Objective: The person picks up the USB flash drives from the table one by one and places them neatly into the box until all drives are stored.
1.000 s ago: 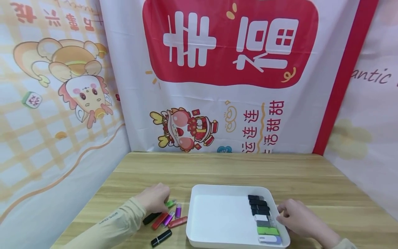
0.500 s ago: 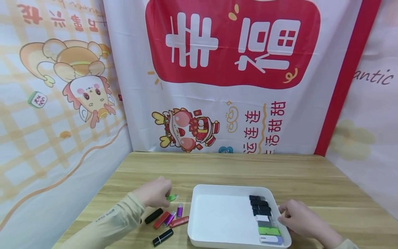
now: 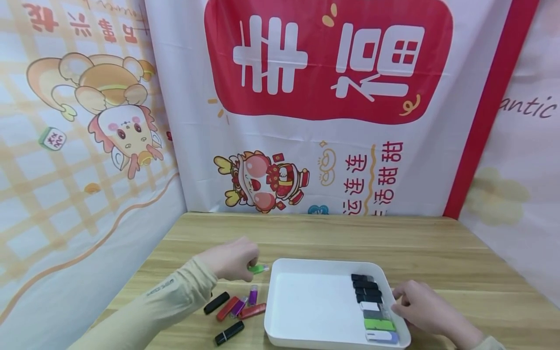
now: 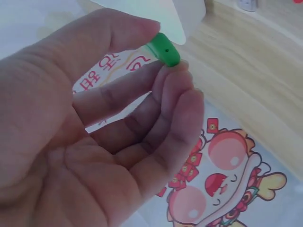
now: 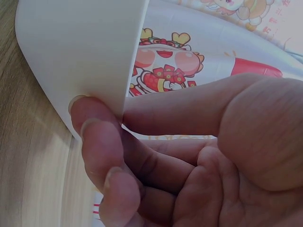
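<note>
My left hand [image 3: 234, 259] pinches a green USB flash drive [image 3: 259, 268] between thumb and fingertips, above the table and just left of the tray. In the left wrist view, only the rounded green end [image 4: 166, 50] of this drive shows. My right hand [image 3: 422, 307] holds the right wall of the white tray [image 3: 272, 304]. In the right wrist view, fingertips [image 5: 102, 142] lie against the tray's outer wall while the thumb reaches the rim, its tip hidden. Along the tray's right side lies a column of flash drives: black ones, a white one [image 3: 369, 306], a green one [image 3: 378, 324] and others.
Left of the tray lie loose flash drives: a black one [image 3: 216, 303], another black one with a silver band [image 3: 229, 333], two red ones [image 3: 252, 311], and two purple ones [image 3: 253, 295]. Printed cloths [image 3: 323, 160] hang behind the wooden table [image 3: 315, 236].
My left hand has lifted the green flash drive from the loose drives and carried it right and away from me, towards the tray. The right hand stays at the tray's wall.
</note>
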Action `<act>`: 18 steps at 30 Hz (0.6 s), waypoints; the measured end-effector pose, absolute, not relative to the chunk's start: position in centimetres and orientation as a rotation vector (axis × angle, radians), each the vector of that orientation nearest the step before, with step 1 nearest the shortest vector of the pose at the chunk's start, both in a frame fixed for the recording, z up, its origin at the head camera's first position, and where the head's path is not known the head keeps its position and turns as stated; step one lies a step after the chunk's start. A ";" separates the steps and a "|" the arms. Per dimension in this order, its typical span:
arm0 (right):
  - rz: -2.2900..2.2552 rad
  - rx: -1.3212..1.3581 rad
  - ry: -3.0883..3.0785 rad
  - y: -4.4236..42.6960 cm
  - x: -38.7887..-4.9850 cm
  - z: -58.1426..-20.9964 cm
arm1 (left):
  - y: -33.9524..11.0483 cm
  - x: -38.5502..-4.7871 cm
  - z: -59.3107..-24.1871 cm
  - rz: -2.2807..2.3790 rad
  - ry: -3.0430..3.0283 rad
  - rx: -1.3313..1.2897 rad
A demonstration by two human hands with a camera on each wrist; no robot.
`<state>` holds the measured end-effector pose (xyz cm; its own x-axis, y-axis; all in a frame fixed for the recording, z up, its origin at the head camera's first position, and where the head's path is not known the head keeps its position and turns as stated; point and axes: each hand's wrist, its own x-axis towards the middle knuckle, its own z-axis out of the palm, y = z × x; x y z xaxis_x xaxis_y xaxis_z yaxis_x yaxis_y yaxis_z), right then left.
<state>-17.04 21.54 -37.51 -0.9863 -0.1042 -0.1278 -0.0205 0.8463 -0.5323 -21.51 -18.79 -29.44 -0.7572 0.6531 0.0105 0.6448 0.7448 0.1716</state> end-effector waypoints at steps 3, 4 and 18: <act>-0.827 -0.097 2.875 21.6 -17.0 -37.6 | -18.0 -21.8 -29.2 0.245 2.857 1.106; -0.827 -0.098 2.876 21.6 -17.0 -37.6 | -17.7 -21.9 -29.1 0.240 2.844 1.122; -0.831 -0.098 2.854 21.7 -17.1 -37.8 | -14.6 -23.2 -29.7 0.094 2.765 1.216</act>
